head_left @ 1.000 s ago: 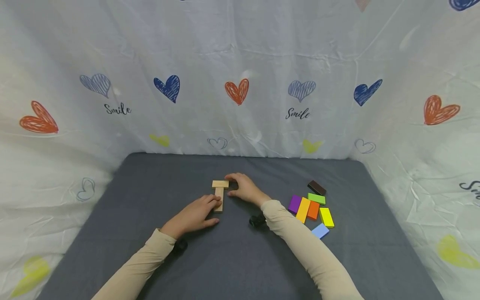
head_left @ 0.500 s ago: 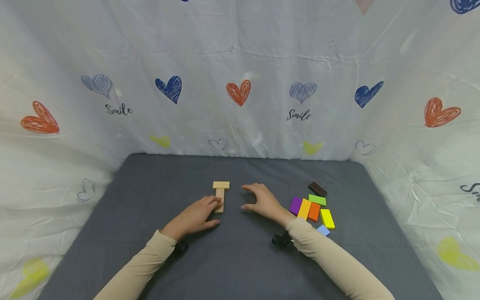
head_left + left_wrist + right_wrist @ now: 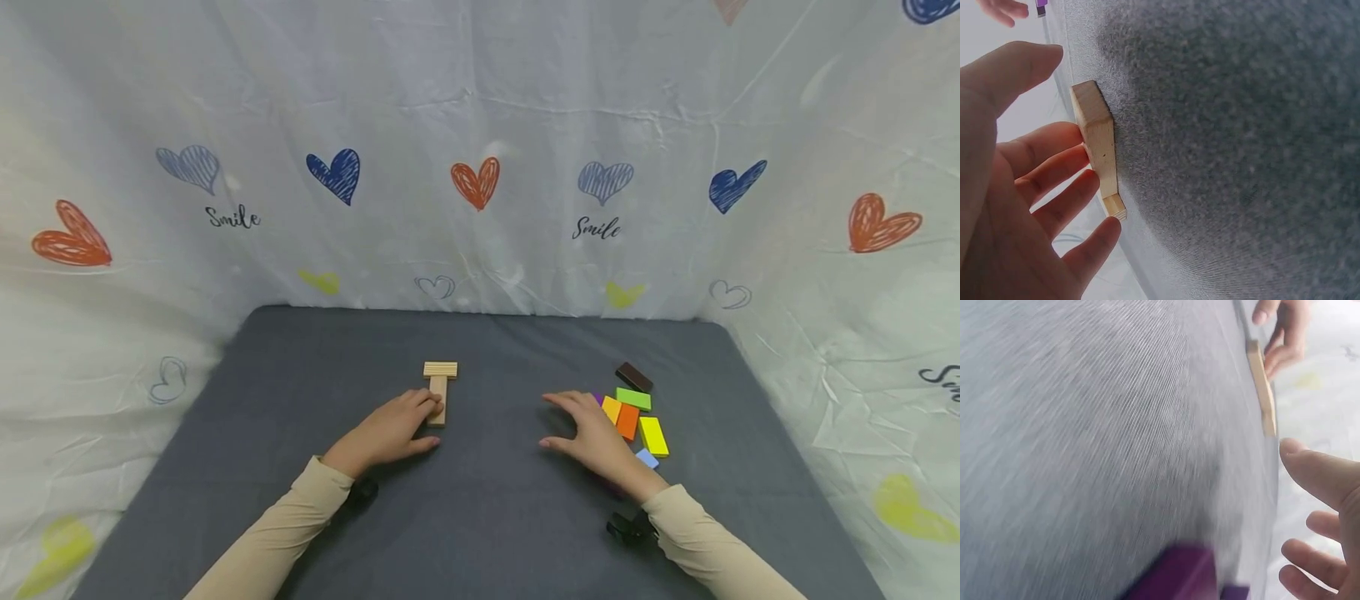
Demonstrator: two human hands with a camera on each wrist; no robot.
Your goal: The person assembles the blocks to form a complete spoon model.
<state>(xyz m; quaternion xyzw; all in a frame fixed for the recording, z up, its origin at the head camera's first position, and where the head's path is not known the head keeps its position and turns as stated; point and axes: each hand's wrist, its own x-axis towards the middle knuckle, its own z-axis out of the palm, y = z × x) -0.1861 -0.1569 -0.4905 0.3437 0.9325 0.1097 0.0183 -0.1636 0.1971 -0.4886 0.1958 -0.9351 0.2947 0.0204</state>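
Two plain wooden blocks lie on the cloth in a T: a lengthwise block (image 3: 438,408) below a grooved crosswise block (image 3: 440,368). My left hand (image 3: 386,428) is at the lengthwise block's left side, its loosely bent fingertips touching or very close to it. In the left wrist view the thumb stands apart from that wooden block (image 3: 1100,147). My right hand (image 3: 596,437), thumb and fingers spread, holds nothing beside the coloured blocks. It covers part of the purple block (image 3: 598,399) and the amber block (image 3: 611,409); a blurred purple block (image 3: 1175,575) is near in the right wrist view.
Orange (image 3: 627,421), green (image 3: 633,399), yellow (image 3: 653,437), light blue (image 3: 647,458) and dark brown (image 3: 634,377) blocks lie at the right. Grey cloth (image 3: 495,517) covers the table. A white heart-printed curtain (image 3: 525,100) hangs behind and at the sides.
My right hand has moved away from the crosswise wooden block, right and towards me, to the coloured blocks. The left hand and the wooden T have stayed in place.
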